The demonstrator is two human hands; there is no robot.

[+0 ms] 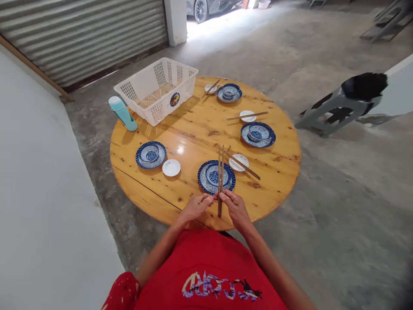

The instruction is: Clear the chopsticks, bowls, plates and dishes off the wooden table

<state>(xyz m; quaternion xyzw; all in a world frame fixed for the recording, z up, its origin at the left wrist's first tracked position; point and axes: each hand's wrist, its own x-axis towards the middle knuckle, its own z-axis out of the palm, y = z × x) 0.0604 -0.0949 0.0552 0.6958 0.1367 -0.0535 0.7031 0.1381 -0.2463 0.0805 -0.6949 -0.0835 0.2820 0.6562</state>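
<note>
A pair of brown chopsticks (pixel 220 206) is pinched in my right hand (pixel 237 209), their long ends pointing away from me above the nearest setting. My left hand (pixel 197 206) is closed, and its fingertips meet the same chopsticks from the left. Beneath them lies a blue-patterned plate (pixel 201 180) with a matching bowl (pixel 213 174) on it. Just to the right, another pair of chopsticks (pixel 247 167) rests across a small white dish (pixel 235 162). On the left, a second plate (pixel 142 163) holds a bowl (pixel 150 153), with a white dish (pixel 171 168) beside it and no chopsticks on that dish.
A white plastic basket (pixel 155 113) stands at the back left of the round wooden table (pixel 193 125), beside a turquoise bottle (pixel 124 114). Two more settings, one plate (pixel 271 140) and another plate (pixel 238 99), have chopsticks on dishes. A grey stool (pixel 338 105) stands right.
</note>
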